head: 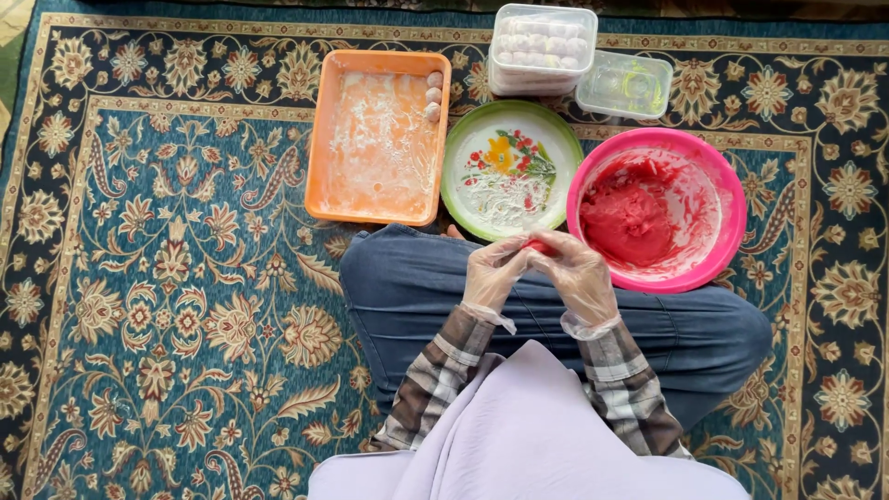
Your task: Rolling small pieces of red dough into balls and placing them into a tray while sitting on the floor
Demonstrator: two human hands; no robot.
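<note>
Gloved hands pinch red dough over the lap

The left hand and right hand meet, fingers curled shut around a small red dough piece — at 6 o'clock of the floral plate. At 2 o'clock the pink bowl holds red dough; at 10 o'clock, a floury orange tray. Open carpet lies at 9 o'clock.
</note>
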